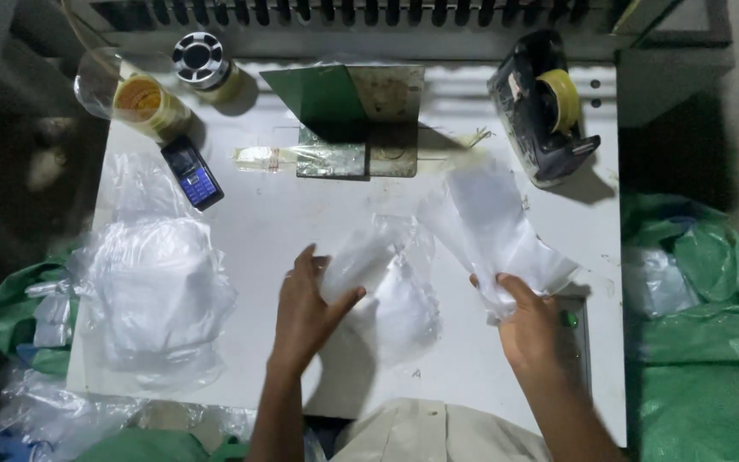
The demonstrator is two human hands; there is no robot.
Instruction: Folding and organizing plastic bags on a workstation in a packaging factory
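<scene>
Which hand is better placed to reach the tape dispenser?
Probably the right hand: the tape dispenser sits at the table's far right, though that hand grips a white bag. The left hand is farther.

Both bare forearms reach up from the bottom edge. The left hand (308, 301) is spread, fingers extended and thumb angled out to the right. The right hand (530, 323) is curled, its grip pinched shut, thumb on top.
</scene>
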